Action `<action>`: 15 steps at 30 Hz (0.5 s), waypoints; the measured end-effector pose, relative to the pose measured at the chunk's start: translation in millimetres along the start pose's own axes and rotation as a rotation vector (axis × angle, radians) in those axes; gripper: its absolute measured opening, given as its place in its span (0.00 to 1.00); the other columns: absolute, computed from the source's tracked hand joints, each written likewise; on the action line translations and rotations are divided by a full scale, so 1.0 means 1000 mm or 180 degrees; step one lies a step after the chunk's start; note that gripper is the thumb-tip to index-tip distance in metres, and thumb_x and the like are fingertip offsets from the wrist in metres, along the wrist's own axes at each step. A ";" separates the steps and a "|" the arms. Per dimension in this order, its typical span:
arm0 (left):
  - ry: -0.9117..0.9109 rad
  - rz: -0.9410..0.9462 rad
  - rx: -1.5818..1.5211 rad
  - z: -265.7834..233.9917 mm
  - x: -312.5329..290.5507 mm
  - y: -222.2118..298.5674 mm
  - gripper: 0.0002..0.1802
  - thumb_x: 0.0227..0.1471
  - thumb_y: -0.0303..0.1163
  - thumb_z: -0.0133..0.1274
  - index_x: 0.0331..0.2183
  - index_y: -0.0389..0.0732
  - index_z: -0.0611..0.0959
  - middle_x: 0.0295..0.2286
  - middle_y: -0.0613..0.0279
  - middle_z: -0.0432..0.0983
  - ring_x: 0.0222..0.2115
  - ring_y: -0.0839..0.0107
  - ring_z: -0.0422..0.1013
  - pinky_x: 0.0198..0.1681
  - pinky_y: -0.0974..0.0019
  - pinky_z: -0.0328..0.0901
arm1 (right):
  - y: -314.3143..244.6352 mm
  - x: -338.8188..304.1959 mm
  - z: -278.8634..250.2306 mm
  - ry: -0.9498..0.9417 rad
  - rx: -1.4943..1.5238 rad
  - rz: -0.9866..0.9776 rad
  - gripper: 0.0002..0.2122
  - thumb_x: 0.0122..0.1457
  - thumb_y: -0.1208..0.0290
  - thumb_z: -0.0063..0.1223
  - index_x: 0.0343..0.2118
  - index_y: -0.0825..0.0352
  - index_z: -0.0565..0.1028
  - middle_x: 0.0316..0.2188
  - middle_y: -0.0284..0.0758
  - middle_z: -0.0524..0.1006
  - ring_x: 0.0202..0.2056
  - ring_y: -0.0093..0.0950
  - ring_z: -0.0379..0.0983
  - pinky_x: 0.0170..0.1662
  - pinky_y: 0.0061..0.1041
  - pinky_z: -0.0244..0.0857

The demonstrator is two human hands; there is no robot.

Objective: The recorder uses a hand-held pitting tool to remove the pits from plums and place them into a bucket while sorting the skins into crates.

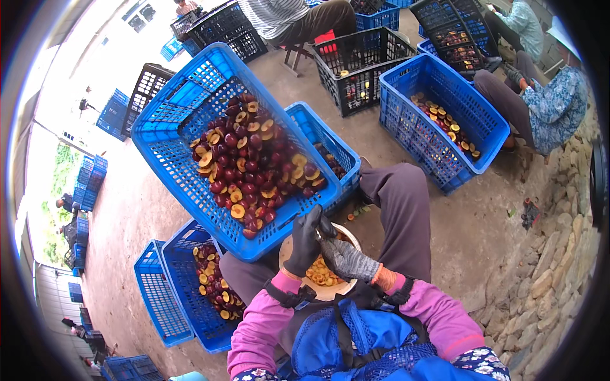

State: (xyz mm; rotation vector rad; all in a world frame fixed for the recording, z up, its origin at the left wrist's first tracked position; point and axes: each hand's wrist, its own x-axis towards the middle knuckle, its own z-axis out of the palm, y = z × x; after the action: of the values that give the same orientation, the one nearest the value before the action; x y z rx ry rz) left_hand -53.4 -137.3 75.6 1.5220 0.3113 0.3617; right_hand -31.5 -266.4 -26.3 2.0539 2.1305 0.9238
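My left hand (306, 242) in a black glove and my right hand (348, 259) in a grey knit glove meet over a pale round bowl (326, 293) between my knees. The fingers of both are bent inward and close together; whatever they pinch is hidden by the gloves. Small yellow-orange fruit pieces (321, 274) lie in the bowl. Just beyond my left hand, a big blue crate (170, 130) is tilted toward me. It holds a heap of dark red plums (251, 164), many cut in halves with yellow flesh showing.
Blue crates of plums stand at left (181, 279), behind the tilted crate (327, 136) and at right (406, 127). A black crate (356, 82) is farther back. Seated people (553, 105) work at the right and top. A stone wall (540, 279) borders the right side.
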 end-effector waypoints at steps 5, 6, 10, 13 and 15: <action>-0.0351 -0.0412 -0.1262 0.001 0.010 0.003 0.27 0.58 0.40 0.36 0.12 0.36 0.72 0.13 0.62 0.67 0.17 0.72 0.66 0.25 0.71 0.61 | 0.000 0.006 -0.001 0.0276 0.2896 0.1309 0.17 0.53 0.79 0.37 0.47 0.76 0.65 0.36 0.46 0.71 0.35 0.38 0.70 0.38 0.30 0.65; -0.0599 -0.0614 -0.0752 -0.002 0.012 0.009 0.27 0.58 0.40 0.36 0.13 0.36 0.72 0.13 0.62 0.67 0.16 0.72 0.65 0.25 0.71 0.61 | 0.004 0.008 -0.009 0.0111 0.2932 0.1354 0.17 0.54 0.79 0.37 0.47 0.75 0.65 0.36 0.44 0.71 0.35 0.36 0.70 0.38 0.29 0.65; -0.1158 -0.0912 0.0128 -0.006 0.023 0.024 0.27 0.58 0.39 0.36 0.13 0.36 0.72 0.12 0.62 0.67 0.15 0.73 0.63 0.23 0.71 0.59 | -0.002 0.002 -0.008 0.0682 0.2412 0.1277 0.16 0.54 0.79 0.37 0.46 0.74 0.67 0.36 0.39 0.72 0.35 0.32 0.71 0.38 0.26 0.66; -0.0750 -0.0584 -0.0457 -0.005 0.019 0.008 0.26 0.58 0.38 0.37 0.13 0.36 0.73 0.12 0.63 0.68 0.14 0.75 0.64 0.21 0.72 0.58 | 0.008 -0.003 -0.006 0.0568 0.2303 0.0959 0.17 0.53 0.79 0.39 0.47 0.75 0.65 0.36 0.41 0.71 0.35 0.34 0.70 0.39 0.26 0.66; -0.0489 -0.0339 -0.0685 -0.001 0.017 0.001 0.26 0.58 0.37 0.37 0.13 0.36 0.73 0.12 0.63 0.69 0.14 0.76 0.64 0.20 0.73 0.58 | 0.016 -0.003 -0.007 0.0279 0.2174 0.0859 0.21 0.50 0.78 0.40 0.50 0.76 0.62 0.40 0.46 0.69 0.40 0.39 0.69 0.44 0.30 0.65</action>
State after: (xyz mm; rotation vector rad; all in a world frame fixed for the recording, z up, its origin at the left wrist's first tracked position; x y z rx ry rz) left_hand -38.2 -129.1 77.3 1.3077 0.2238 0.1861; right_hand -20.1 -272.6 -14.2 2.6918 2.5045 0.3051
